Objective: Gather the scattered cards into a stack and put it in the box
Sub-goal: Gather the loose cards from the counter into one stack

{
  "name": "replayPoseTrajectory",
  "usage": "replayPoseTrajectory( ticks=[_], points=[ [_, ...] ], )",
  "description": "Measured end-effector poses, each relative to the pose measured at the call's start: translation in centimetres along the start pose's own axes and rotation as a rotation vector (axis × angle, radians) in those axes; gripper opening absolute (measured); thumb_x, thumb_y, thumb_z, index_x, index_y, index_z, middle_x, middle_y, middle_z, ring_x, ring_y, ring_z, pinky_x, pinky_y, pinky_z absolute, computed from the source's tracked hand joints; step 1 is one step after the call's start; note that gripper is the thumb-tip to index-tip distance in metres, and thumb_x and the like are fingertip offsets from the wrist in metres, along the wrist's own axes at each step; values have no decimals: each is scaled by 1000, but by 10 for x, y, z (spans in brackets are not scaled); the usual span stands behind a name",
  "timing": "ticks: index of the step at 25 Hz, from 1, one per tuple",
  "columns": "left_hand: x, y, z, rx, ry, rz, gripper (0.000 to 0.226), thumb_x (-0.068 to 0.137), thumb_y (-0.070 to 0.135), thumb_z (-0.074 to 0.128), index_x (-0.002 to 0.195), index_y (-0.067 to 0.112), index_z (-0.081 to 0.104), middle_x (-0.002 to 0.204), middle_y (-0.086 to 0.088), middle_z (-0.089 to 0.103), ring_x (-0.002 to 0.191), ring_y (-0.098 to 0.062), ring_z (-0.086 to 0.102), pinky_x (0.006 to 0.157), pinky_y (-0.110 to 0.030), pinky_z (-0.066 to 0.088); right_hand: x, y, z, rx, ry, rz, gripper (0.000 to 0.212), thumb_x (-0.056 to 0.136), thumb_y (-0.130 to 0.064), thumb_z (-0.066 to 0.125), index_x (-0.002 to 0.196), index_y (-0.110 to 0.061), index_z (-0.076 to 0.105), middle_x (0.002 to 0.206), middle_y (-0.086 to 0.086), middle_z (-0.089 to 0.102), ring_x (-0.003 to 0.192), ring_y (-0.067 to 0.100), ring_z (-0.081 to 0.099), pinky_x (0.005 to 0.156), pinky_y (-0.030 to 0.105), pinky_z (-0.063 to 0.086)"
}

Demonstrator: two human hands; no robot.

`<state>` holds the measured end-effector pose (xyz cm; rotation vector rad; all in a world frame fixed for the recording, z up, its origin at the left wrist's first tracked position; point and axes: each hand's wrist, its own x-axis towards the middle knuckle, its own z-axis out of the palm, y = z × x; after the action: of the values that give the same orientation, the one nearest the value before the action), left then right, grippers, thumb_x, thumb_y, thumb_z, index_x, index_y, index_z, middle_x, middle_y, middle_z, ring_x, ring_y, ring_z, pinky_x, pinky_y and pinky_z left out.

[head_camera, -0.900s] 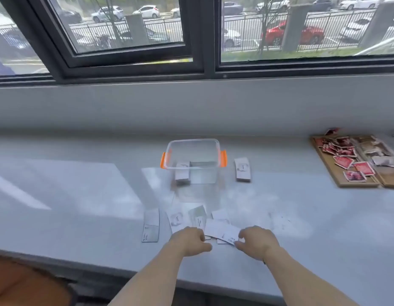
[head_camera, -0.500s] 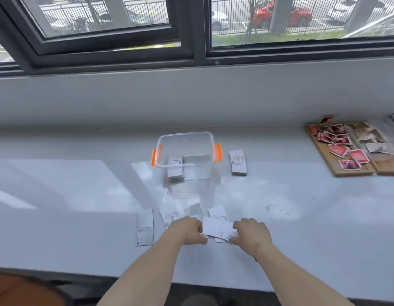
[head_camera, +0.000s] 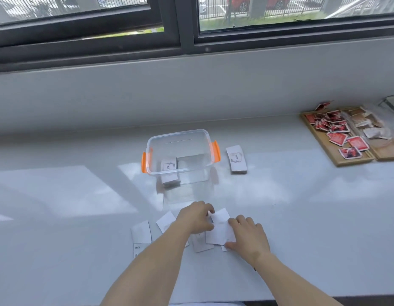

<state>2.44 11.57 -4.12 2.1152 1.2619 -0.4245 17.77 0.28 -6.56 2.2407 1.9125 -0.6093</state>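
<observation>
Several white cards lie scattered on the grey counter close to me. My left hand presses down on the middle ones, fingers curled over them. My right hand holds the right edge of the overlapping cards. One card lies apart to the left. Beyond the cards stands a clear plastic box with orange latches, and a small stack of cards sits inside it at the left. Another stack rests on the counter just right of the box.
A wooden tray with several red and brown packets sits at the far right. A grey wall and a dark window frame rise behind the counter. The counter's front edge runs just below my forearms.
Both hands have slid forward over the cards, and the loose cards now overlap more tightly between them. The view has tilted down.
</observation>
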Motion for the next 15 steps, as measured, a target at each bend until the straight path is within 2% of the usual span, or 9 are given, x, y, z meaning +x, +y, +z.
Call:
replayPoseTrajectory(
  ticks=[4, 7, 10, 13, 15],
  points=[
    [20, 5, -1, 111, -46, 154, 61, 82, 17, 54, 135, 45, 40, 124, 1, 46, 114, -20, 46, 75, -33, 42, 7, -1, 0, 71, -14, 53, 48, 81, -43, 64, 122, -26, 45, 116, -3, 51, 106, 21, 46, 78, 34, 36],
    [33, 7, -3, 204, -103, 250, 65, 84, 10, 54, 135, 48, 41, 122, 0, 42, 111, -21, 44, 72, -34, 40, 12, 0, -1, 107, -28, 64, 48, 79, -40, 68, 119, -27, 46, 117, -4, 50, 107, 21, 45, 79, 34, 37],
    [43, 5, -2, 221, -115, 295, 53, 82, 15, 62, 126, 41, 48, 121, 0, 39, 110, -20, 42, 71, -34, 37, 14, 4, -4, 135, -48, 80, 48, 77, -39, 71, 118, -28, 47, 118, -5, 50, 108, 21, 44, 83, 34, 39],
    [47, 2, 2, 177, -91, 290, 36, 78, 23, 69, 110, 26, 51, 119, -1, 38, 108, -23, 42, 70, -35, 38, 14, 7, -7, 131, -82, 98, 48, 71, -38, 73, 110, -28, 46, 111, -5, 49, 103, 20, 44, 78, 33, 38],
    [48, 0, 4, 154, -103, 266, 33, 78, 27, 71, 104, 20, 51, 116, -2, 39, 107, -23, 42, 72, -36, 41, 16, 8, -9, 126, -106, 108, 49, 67, -37, 74, 105, -28, 45, 106, -5, 49, 99, 20, 44, 75, 33, 37]
  ],
)
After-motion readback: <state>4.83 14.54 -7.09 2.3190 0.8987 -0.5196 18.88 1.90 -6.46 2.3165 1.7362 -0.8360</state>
